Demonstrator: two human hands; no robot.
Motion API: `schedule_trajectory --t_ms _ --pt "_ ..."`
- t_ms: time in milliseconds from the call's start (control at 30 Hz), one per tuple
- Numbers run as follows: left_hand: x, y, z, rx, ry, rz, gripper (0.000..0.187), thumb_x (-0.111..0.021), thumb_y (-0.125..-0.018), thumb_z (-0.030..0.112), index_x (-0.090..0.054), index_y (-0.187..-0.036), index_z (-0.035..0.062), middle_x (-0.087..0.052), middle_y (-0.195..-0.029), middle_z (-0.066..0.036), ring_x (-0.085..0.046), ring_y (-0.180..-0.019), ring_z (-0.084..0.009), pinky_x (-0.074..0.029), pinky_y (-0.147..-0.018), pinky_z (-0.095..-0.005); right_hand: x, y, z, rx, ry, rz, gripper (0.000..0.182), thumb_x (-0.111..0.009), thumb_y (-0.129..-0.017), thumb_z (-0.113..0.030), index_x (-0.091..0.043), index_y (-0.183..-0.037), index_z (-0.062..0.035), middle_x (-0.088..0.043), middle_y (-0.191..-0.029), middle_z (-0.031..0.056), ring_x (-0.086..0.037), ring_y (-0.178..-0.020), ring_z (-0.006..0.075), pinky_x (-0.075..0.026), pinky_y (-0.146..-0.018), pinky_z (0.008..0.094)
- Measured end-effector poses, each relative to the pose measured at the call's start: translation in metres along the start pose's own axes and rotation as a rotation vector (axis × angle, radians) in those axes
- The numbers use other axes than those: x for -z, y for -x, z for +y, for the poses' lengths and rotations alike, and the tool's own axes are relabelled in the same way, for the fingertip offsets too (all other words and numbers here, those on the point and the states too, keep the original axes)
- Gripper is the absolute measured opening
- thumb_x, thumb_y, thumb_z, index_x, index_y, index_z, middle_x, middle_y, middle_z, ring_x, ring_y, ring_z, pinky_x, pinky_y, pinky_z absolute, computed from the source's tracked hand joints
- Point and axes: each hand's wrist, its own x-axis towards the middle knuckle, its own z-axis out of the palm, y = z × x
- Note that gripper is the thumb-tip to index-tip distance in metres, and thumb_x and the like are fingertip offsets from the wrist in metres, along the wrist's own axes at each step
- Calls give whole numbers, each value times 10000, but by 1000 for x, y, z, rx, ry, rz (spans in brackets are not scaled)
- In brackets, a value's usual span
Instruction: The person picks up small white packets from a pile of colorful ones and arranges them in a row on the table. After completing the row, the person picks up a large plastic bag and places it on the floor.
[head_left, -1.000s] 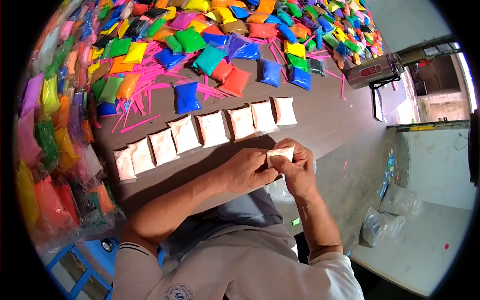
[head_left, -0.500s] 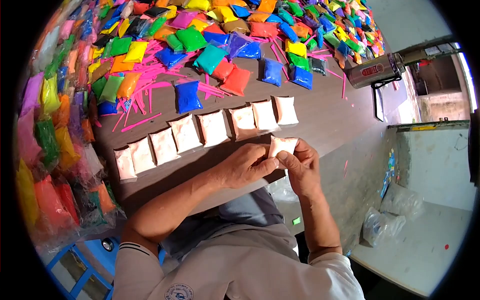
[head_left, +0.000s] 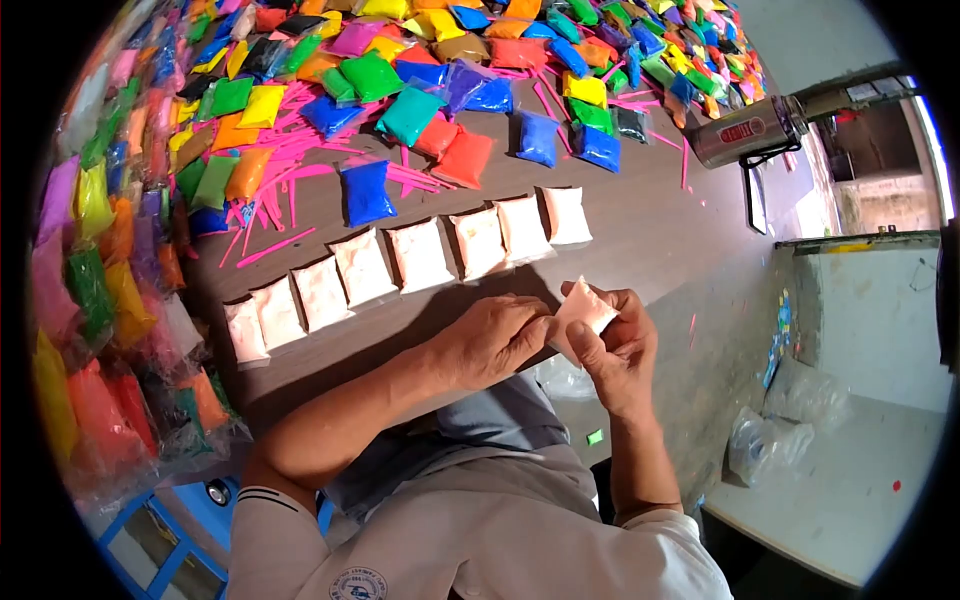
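Observation:
Between the fingers and thumb of my right hand (head_left: 624, 352) is a small pale-peach packet (head_left: 588, 310), tilted with one corner up. My left hand (head_left: 500, 338) is closed at the packet's left edge, its thumb and fingertips pinched together there; the exact grip is partly hidden. Beyond my hands, a slanting row of several similar peach packets (head_left: 419, 256) lies on the brown table (head_left: 640, 235). The rightmost packet (head_left: 567, 216) of that row is the closest to my right hand.
Colourful packets (head_left: 375, 77) are heaped across the back and left. Pink plastic sticks (head_left: 275, 247) lie among them. A metal flask (head_left: 745, 133) lies at the right, near a dark flat object (head_left: 755, 200). Clear plastic bags (head_left: 768, 447) sit low on the right.
My right hand has shifted slightly right and turned the peach packet from nearly level to tilted. My left hand stays close to its edge. The view has moved slightly.

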Motion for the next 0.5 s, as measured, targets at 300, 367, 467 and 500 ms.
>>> schedule_trajectory --t_ms 300,367,467,500 --pt "4 -1 3 -49 -24 -36 312 -479 -977 274 -578 -900 -12 -599 -847 -160 -588 -833 -364 -468 -731 -429 -8 -3 -5 -91 -63 59 282 -741 -863 -87 -518 -1006 11 -606 -947 52 -583 -824 95 -487 -729 235" --pt "7 -1 9 26 34 -91 306 -482 -969 285 -563 -928 -7 -568 -877 -152 -560 -839 -329 -452 -754 -413 -11 -4 -6 -79 -129 14 296 -725 -877 -82 -503 -1054 2 -604 -910 47 -582 -784 94 -498 -695 237" --pt "10 -1 14 73 17 -151 292 -495 -947 277 -556 -950 -8 -552 -891 -145 -550 -846 -313 -447 -768 -405 -1 -3 -2 -95 -164 -37 343 -734 -872 -100 -492 -1093 3 -610 -916 61 -591 -783 98 -497 -682 233" --pt "10 -2 15 75 -6 -168 286 -500 -938 271 -556 -953 -9 -552 -890 -144 -552 -849 -314 -448 -769 -405 -2 -2 -3 -71 -128 -13 409 -731 -873 -94 -484 -1178 22 -618 -931 77 -603 -803 111 -513 -691 247"
